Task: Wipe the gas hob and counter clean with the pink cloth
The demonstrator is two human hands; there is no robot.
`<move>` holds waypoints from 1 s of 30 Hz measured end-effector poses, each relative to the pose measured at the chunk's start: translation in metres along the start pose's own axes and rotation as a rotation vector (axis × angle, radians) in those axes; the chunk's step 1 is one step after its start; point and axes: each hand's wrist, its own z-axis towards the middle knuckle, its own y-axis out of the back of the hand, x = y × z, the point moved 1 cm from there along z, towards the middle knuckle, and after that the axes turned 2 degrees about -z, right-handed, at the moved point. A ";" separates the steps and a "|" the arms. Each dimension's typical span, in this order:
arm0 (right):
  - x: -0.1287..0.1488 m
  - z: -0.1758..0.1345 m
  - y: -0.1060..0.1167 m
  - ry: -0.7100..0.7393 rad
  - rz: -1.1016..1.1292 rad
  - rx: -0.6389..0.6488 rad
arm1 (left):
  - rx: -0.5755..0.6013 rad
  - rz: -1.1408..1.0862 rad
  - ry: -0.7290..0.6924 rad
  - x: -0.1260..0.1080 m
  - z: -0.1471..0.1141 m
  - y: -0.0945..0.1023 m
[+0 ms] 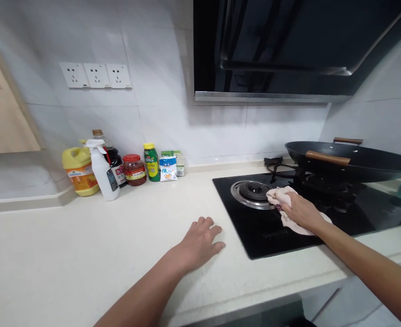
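My right hand (301, 210) is closed on a pale pink cloth (298, 225) and presses it to the black glass gas stove (251, 236). The bunched front of the cloth touches the rim of the left burner (253, 193), and its loose end trails under my wrist. My left hand (202, 241) rests on the white countertop (94, 259), left of the stove, fingers apart and holding nothing.
A large black wok (367, 161) with wooden handles sits on the right burner, under the range hood (272, 50). Along the wall stand a white spray bottle (103, 172), a yellow jug (79, 170), a red-lidded jar (134, 170) and a green bottle (152, 162).
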 end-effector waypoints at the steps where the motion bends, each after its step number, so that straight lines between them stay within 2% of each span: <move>1: 0.001 0.006 -0.002 -0.012 -0.017 0.017 | -0.003 0.004 -0.001 0.000 0.000 0.000; 6: 0.007 0.027 -0.010 -0.122 -0.084 0.063 | -0.005 -0.007 -0.008 0.002 0.001 -0.002; 11: 0.019 0.017 -0.015 -0.125 -0.142 0.039 | -0.004 -0.004 -0.013 0.003 0.001 -0.004; 15: 0.033 -0.006 -0.015 0.013 -0.152 -0.006 | -0.002 -0.008 -0.008 -0.001 0.000 -0.001; 21: 0.074 -0.033 -0.011 0.269 0.013 -0.047 | -0.007 0.007 0.000 -0.003 -0.001 0.000; 25: 0.108 -0.034 -0.007 0.362 0.092 -0.017 | -0.022 0.033 -0.006 0.000 0.002 -0.005; 30: 0.136 -0.018 -0.010 0.424 0.117 0.008 | -0.046 0.034 -0.017 0.003 0.005 -0.009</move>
